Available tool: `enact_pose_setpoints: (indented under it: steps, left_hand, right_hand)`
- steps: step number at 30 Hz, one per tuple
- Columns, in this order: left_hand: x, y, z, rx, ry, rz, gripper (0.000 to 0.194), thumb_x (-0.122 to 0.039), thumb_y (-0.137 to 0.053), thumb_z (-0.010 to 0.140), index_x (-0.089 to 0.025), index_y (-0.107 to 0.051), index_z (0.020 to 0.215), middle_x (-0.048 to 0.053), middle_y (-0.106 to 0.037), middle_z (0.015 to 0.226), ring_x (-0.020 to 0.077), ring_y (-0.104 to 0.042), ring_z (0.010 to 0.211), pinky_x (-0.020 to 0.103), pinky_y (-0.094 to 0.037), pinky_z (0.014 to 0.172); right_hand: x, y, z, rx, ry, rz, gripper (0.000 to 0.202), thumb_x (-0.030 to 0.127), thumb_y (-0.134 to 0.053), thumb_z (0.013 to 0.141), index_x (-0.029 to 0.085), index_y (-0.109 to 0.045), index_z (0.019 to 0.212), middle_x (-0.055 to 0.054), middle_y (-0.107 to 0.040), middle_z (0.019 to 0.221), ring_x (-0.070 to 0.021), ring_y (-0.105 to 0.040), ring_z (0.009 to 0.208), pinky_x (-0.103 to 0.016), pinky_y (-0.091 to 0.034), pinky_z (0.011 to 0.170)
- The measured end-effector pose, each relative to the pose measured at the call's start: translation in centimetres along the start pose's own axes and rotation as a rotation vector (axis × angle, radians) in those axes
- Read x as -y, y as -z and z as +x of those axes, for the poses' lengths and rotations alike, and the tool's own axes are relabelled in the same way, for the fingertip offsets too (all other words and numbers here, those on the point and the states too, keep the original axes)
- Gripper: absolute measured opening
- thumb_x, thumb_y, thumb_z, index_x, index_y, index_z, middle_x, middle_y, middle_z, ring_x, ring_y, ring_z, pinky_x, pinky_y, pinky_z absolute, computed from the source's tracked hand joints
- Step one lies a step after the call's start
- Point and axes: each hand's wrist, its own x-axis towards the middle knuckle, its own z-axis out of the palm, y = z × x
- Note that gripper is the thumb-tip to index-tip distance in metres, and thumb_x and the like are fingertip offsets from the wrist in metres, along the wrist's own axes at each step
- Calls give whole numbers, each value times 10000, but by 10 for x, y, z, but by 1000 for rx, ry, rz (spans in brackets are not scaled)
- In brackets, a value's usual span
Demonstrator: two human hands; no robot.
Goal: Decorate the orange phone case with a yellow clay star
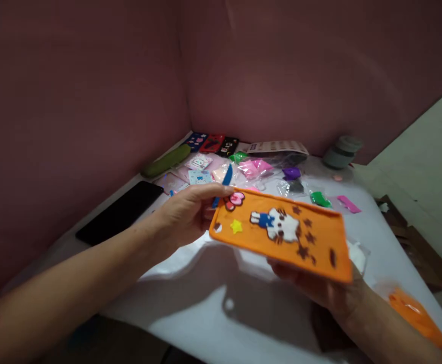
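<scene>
A flat orange clay-covered case (281, 242), shaped like a phone case, is held tilted above the table. A white cat figure in blue, dark stars, a yellow star and a pink heart shape decorate it. My left hand (190, 210) grips its left corner, with the thumb near the top edge. A narrow blue modelling tool (227, 175) sticks up from the same fingers. Underneath the right part of the case, my right hand (319, 285) holds it from below; the case hides most of those fingers.
A black tablet-like slab (120, 212) and a long green object (167, 161) lie at left. Clay packets, including pink (256, 168), purple (291, 173) and green (320, 198), spread across the back. A lidded jar (342, 152) stands far right; an orange packet (420, 316) lies near right.
</scene>
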Motion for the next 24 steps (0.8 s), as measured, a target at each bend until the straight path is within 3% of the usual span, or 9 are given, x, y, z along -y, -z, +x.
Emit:
enact_pose_setpoints:
  steps: [2,5,9,14,17,19,22,24]
  left_hand:
    - [-1,-3,-1,-76,-82,-66,99,-199,-696,676,-134,-668,746,43,-713,709,147,-669,584,246,-575,586]
    - [11,-9,-5,-125,-136,-109,101,-191,-679,733,-136,-685,818,51,-736,802,142,-691,621,221,-561,559]
    - [38,-21,-11,-110,-149,-103,187,-285,-713,791,-153,-687,920,69,-743,907,142,-703,695,188,-510,533]
    - [54,-26,-12,-40,-162,-33,317,-405,-718,840,-152,-657,1021,47,-700,922,82,-609,596,163,-425,465]
    - [46,-18,-7,-56,-218,35,280,-360,-613,937,-136,-613,1105,60,-662,1011,145,-647,756,286,-561,638]
    - [35,-12,-4,-83,-298,66,257,-346,-581,958,-133,-612,1100,63,-653,1024,168,-650,824,336,-573,712]
    - [15,-10,-6,-85,-464,99,224,-286,-622,923,-127,-653,768,0,-595,746,77,-514,617,188,-464,590]
    - [4,-12,-10,-69,-545,136,160,-271,-713,851,-147,-694,751,-12,-586,750,70,-491,650,157,-435,603]
  right_hand:
    - [-2,-4,-1,29,21,65,291,264,-786,722,256,-757,1011,-57,-788,986,-263,-743,848,-330,-568,633]
    - [-4,-12,-4,64,80,183,481,69,-795,640,260,-733,1077,-47,-773,1082,-250,-715,989,-349,-587,787]
    - [-11,-16,-5,19,140,277,549,81,-826,620,280,-707,1117,-22,-760,1130,-218,-694,1056,-356,-552,940]
    - [-13,-14,-5,-94,134,344,566,56,-822,649,287,-678,1145,5,-787,969,-177,-731,936,-300,-594,854]
    - [-9,-13,-4,-140,123,376,580,32,-831,619,260,-677,1129,3,-786,885,-176,-740,858,-285,-615,776]
    - [-8,-12,-4,-170,107,390,566,19,-839,600,240,-684,1098,-2,-783,842,-179,-743,816,-283,-622,730]
    - [-10,-11,-3,-215,81,405,484,18,-848,587,206,-701,1008,-18,-782,823,-183,-742,790,-284,-624,691]
    - [-13,-11,-1,-241,67,408,463,19,-853,575,198,-705,976,-24,-785,843,-187,-741,793,-293,-625,690]
